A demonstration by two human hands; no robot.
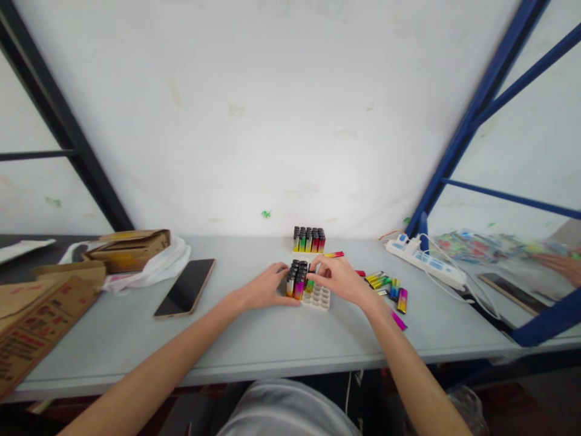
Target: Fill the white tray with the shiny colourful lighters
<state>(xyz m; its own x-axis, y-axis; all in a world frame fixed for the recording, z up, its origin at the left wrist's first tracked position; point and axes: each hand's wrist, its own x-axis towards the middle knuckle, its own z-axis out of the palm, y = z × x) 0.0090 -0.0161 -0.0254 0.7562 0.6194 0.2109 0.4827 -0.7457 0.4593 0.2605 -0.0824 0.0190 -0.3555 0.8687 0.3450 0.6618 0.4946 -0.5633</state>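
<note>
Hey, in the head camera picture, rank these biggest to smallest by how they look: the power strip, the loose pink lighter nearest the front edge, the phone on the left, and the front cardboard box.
1. Front cardboard box
2. Phone and power strip: too close to rank
3. Pink lighter

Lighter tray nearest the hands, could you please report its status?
Left hand against standing lighters. Right hand at green lighter. Near tray part-filled, cells showing at right. Loose lighters off to the right.
</note>
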